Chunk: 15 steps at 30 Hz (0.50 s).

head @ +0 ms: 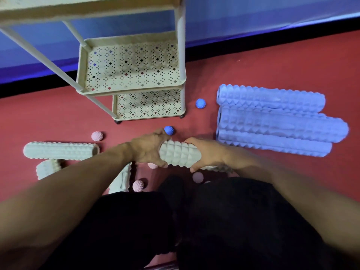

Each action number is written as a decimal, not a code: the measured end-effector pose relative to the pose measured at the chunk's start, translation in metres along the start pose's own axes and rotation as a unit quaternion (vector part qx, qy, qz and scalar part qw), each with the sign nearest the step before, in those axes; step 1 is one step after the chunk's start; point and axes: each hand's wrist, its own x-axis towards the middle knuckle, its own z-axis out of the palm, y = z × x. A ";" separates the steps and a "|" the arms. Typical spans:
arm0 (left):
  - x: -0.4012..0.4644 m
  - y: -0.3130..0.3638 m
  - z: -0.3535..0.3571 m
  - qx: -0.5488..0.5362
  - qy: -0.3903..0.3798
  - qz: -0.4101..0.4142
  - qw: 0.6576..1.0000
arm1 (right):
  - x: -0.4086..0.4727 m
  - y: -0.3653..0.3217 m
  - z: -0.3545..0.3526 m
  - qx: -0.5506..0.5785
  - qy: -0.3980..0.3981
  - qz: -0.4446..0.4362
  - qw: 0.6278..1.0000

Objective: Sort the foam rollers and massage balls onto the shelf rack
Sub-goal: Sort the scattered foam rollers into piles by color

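Note:
A white ridged foam roller is held level above the red floor, my left hand gripping its left end and my right hand its right end. The cream shelf rack with perforated trays stands just beyond, its trays bare. Three blue foam rollers lie side by side at the right. More white rollers lie at the left. Two blue spiky balls and several pink spiky balls are scattered on the floor.
The floor is red, bordered by a black skirting and a blue wall behind the rack. My dark-clad legs fill the lower frame. One white roller lies partly under my left forearm.

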 end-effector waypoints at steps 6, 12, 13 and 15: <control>0.034 0.029 0.031 -0.080 0.025 0.025 0.996 | -0.026 0.068 0.008 -0.091 0.057 0.064 0.992; 0.045 0.019 0.053 -0.120 0.068 -0.032 0.990 | -0.061 0.149 0.031 -0.147 0.035 0.194 0.969; 0.047 0.016 0.057 -0.119 0.070 -0.042 0.989 | -0.065 0.159 0.036 -0.158 0.033 0.205 0.965; 0.050 0.010 0.066 -0.111 0.064 -0.062 0.990 | -0.069 0.176 0.045 -0.162 0.052 0.227 0.959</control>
